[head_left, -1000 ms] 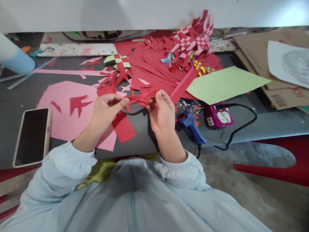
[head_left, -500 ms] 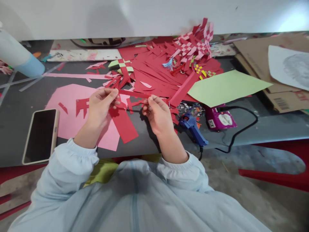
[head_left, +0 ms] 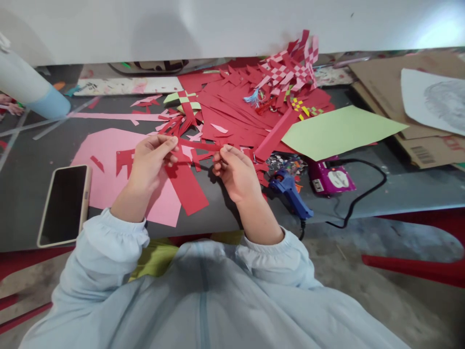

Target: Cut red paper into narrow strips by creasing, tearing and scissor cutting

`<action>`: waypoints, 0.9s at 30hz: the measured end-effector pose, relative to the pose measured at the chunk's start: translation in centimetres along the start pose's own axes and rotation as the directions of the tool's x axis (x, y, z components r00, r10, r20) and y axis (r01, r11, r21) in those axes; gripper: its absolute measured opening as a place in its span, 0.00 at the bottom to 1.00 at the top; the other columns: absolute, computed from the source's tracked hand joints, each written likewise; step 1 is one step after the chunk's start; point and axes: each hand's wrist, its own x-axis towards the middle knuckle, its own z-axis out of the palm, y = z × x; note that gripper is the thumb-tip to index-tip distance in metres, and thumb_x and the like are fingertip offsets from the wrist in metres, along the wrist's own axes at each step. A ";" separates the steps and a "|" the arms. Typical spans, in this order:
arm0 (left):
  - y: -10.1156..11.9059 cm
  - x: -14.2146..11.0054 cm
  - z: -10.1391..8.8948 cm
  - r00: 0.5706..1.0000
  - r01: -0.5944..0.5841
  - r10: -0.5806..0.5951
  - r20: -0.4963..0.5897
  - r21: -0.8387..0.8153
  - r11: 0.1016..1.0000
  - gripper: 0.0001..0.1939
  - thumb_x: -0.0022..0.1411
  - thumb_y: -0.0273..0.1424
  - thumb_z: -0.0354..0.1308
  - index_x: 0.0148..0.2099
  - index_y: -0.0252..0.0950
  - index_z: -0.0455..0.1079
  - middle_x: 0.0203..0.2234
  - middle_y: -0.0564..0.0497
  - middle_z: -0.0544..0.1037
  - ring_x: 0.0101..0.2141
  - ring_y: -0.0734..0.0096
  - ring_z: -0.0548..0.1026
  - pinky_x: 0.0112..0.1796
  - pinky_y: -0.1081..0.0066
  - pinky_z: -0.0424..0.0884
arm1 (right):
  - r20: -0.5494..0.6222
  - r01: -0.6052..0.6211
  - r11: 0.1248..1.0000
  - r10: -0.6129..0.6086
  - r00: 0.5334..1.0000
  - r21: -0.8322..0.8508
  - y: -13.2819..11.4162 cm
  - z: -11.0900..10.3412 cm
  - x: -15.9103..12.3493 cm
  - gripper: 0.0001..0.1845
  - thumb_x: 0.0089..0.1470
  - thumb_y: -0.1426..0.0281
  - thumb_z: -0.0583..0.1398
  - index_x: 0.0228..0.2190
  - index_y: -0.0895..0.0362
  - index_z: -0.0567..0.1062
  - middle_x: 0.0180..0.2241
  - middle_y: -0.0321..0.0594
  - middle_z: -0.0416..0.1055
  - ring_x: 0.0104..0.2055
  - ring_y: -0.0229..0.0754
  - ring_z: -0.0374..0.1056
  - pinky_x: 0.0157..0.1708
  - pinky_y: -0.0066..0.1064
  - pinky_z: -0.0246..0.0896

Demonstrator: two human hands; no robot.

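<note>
A narrow red paper strip (head_left: 198, 145) stretches between my two hands above the table. My left hand (head_left: 154, 154) pinches one end between thumb and forefinger, and my right hand (head_left: 235, 169) pinches the other end the same way; both are closed. Under my left hand lie a pink paper sheet (head_left: 98, 184) and a cut red piece (head_left: 124, 159) with a toothed edge. A wider red paper rectangle (head_left: 191, 191) slants across the table below the strip. Beyond my hands spreads a heap of red paper (head_left: 225, 109) with many cut strips.
A phone (head_left: 64, 206) lies at the left, near a leaning bottle (head_left: 41, 92). Right of my hands are a blue glue gun (head_left: 290, 191), a purple box (head_left: 332, 179) and a pale green sheet (head_left: 343, 131). Cardboard (head_left: 425, 145) and woven checkered paper (head_left: 283, 72) lie farther back.
The strip between my hands sits slightly lower and looks a little less taut. My right hand has moved slightly left. Both hands keep their pinch.
</note>
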 end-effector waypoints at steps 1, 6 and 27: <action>0.0 0.0 0.0 0.999 0.030 -0.030 0.014 0.000 1.000 0.05 0.54 0.29 0.64 0.29 0.36 0.70 0.19 0.56 0.74 0.17 0.81 0.70 0.18 0.80 0.62 | 0.000 -0.005 1.000 0.005 1.000 -0.004 0.0 0.0 0.0 0.16 0.40 0.61 0.71 0.26 0.54 0.71 0.22 0.28 0.71 0.21 0.29 0.62 0.20 0.22 0.57; -0.4 0.2 0.1 0.987 0.155 -0.157 0.043 0.048 0.987 0.03 0.52 0.26 0.59 0.28 0.37 0.67 0.19 0.53 0.77 0.19 0.76 0.73 0.18 0.78 0.65 | 0.013 -0.047 0.998 0.048 0.999 -0.040 0.0 0.2 -0.1 0.18 0.37 0.60 0.71 0.27 0.54 0.70 0.23 0.29 0.74 0.22 0.30 0.65 0.21 0.22 0.59; -1.2 0.3 0.4 0.995 0.104 -0.103 0.015 -0.124 0.987 0.15 0.51 0.23 0.58 0.42 0.39 0.66 0.34 0.52 0.79 0.27 0.75 0.79 0.29 0.74 0.75 | -0.021 -0.034 0.998 0.032 0.999 -0.062 -0.2 0.7 -0.6 0.16 0.43 0.66 0.64 0.37 0.54 0.71 0.26 0.30 0.78 0.23 0.30 0.67 0.23 0.24 0.60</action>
